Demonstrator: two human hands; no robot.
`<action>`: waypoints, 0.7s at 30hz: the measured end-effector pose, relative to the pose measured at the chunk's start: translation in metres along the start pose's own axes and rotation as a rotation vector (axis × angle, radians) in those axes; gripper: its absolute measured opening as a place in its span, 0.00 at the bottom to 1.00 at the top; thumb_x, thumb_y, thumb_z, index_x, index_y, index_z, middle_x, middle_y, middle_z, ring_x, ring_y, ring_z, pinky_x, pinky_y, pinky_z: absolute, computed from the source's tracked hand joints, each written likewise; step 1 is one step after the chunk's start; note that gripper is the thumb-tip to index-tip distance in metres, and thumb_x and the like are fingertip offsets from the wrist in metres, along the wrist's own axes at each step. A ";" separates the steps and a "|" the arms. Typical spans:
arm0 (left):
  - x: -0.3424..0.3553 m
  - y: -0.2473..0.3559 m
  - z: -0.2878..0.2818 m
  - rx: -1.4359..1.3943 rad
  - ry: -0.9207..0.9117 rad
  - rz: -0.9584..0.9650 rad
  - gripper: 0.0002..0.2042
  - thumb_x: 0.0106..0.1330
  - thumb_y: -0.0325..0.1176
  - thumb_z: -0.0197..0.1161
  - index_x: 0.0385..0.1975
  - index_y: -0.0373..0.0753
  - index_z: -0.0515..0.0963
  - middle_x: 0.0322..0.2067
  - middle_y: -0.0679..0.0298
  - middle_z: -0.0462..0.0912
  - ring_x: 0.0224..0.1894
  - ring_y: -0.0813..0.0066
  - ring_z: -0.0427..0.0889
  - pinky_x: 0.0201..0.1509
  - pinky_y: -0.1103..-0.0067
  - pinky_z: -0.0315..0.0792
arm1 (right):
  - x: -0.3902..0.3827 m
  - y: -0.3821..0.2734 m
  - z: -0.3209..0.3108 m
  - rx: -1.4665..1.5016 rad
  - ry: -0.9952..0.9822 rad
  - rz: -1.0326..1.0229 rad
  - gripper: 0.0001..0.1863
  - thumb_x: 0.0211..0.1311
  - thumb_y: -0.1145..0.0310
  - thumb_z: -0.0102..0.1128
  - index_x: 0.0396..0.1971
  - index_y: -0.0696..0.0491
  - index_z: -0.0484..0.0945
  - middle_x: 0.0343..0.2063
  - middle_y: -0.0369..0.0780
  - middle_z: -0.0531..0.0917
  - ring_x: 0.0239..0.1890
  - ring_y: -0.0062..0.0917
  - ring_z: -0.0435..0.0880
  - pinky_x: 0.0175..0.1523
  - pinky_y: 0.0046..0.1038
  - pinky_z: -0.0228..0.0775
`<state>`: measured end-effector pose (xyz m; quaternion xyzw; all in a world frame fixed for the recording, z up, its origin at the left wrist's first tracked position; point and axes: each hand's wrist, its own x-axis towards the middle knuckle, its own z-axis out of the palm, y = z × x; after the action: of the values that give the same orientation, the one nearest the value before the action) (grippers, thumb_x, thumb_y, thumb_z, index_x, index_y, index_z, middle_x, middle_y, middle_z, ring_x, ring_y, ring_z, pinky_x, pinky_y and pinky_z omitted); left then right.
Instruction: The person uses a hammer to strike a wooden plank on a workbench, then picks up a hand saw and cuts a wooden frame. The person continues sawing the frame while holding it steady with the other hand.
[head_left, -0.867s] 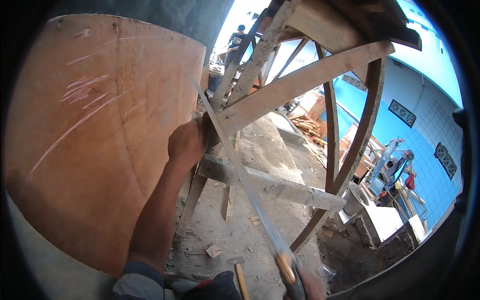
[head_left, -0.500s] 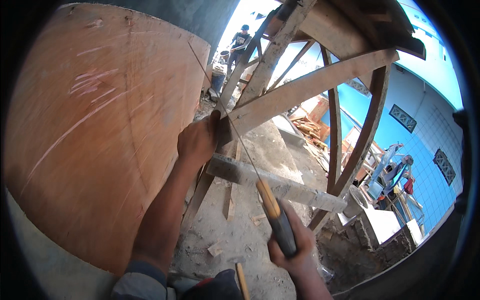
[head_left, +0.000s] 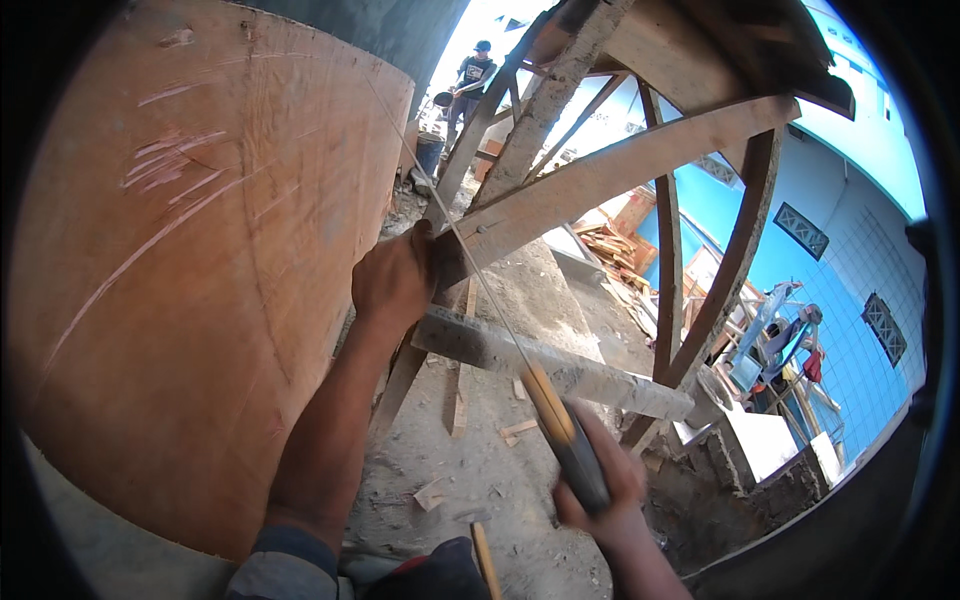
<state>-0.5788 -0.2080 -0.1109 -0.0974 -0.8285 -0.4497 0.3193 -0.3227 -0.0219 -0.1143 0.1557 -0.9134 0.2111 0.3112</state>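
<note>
My left hand (head_left: pixel 392 280) grips the lower left end of a pale diagonal board (head_left: pixel 640 156) in a wooden frame, its thumb over the edge. My right hand (head_left: pixel 610 485) holds a handsaw by its wooden and black handle (head_left: pixel 566 435). The long thin blade (head_left: pixel 495 308) lies across the board just right of my left thumb, reaching up toward the large curved plywood panel (head_left: pixel 170 280) at left. A level grey-stained crossbar (head_left: pixel 560 368) runs beneath the blade.
A person (head_left: pixel 470 80) holding a dark round container stands beyond the frame, near a bucket (head_left: pixel 430 150). Scrap wood (head_left: pixel 615 250), piled items (head_left: pixel 780 350) and a blue wall (head_left: pixel 830 260) are at right. A loose wooden handle (head_left: pixel 485 560) is at the bottom, above dusty ground.
My right hand with the saw rose from the bottom edge, then shifted slightly down and right. My left hand keeps its hold on the board. The distant person has come more into view.
</note>
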 end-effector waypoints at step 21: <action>0.004 -0.027 0.017 0.040 0.022 0.042 0.18 0.68 0.46 0.51 0.39 0.38 0.82 0.33 0.46 0.84 0.40 0.41 0.82 0.46 0.56 0.75 | 0.054 0.031 0.048 0.107 0.077 -0.321 0.43 0.41 0.77 0.61 0.66 0.60 0.63 0.35 0.50 0.84 0.34 0.40 0.87 0.44 0.36 0.81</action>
<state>-0.6012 -0.2103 -0.1332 -0.1033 -0.8314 -0.4274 0.3397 -0.4012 -0.0264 -0.1236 0.3077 -0.8517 0.2127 0.3670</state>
